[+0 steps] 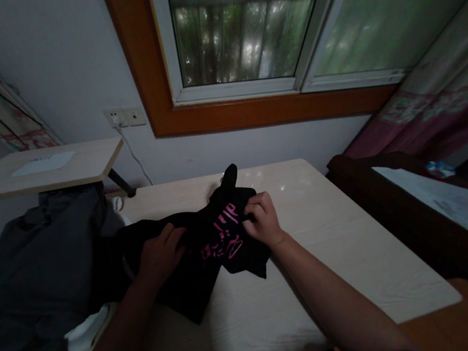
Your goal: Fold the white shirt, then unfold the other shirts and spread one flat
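Observation:
A black garment with pink lettering (208, 279) lies bunched on the pale table, its kind hard to make out in the dim light. My right hand (263, 218) is closed on its right edge, beside the lettering. On the garment's left part rests my left hand (164, 253), fingers curled and pinching the black cloth. One narrow end of the garment sticks up at the top, between the hands and the wall. To the left of my left hand, a pile of dark grey clothing (39, 257) touches or overlaps the garment's left end.
The pale table (351, 252) stands against the wall below a window (255, 25). At left, a raised shelf (95, 161) carries a paper sheet (45, 163). A dark brown piece of furniture (402, 215) with sheets on it borders the right side. A white cable (134, 155) hangs from the socket.

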Demonstrator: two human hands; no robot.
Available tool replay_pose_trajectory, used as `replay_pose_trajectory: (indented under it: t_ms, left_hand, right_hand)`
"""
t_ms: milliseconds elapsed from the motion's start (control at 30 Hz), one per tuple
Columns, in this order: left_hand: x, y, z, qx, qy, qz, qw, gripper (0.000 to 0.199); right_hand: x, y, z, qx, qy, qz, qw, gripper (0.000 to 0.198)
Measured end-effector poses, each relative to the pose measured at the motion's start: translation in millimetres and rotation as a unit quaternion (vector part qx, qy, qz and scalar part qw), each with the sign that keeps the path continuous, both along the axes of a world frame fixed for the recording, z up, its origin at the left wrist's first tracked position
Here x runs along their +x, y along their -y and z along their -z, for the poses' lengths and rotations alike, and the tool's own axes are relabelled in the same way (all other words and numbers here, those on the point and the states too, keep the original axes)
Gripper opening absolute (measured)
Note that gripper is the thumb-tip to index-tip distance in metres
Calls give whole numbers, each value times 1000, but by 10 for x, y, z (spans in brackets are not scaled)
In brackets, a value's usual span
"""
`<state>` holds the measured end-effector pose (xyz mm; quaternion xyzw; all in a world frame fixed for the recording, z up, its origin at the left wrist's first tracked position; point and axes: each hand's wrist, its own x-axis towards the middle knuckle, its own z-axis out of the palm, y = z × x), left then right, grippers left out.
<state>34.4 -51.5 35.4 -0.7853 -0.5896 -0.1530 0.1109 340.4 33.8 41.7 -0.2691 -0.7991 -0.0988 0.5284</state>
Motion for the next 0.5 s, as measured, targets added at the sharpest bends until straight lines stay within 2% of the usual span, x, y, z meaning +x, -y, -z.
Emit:
replay_pose_trajectory:
  t_ms: [100, 267, 500]
  left_hand:
    - [-45, 13, 34, 64, 14, -16, 998, 33]
    - [-111, 14, 88, 141, 39, -4, 989, 37]
    - [-156, -4, 149, 152, 58, -6, 987, 35]
  right_hand:
    - [-18, 4, -2, -7, 13, -7, 1000, 32]
    - [-36, 5, 13, -37, 32, -20, 999, 28]
    - [-36, -17, 47, -63, 45, -31, 997, 28]
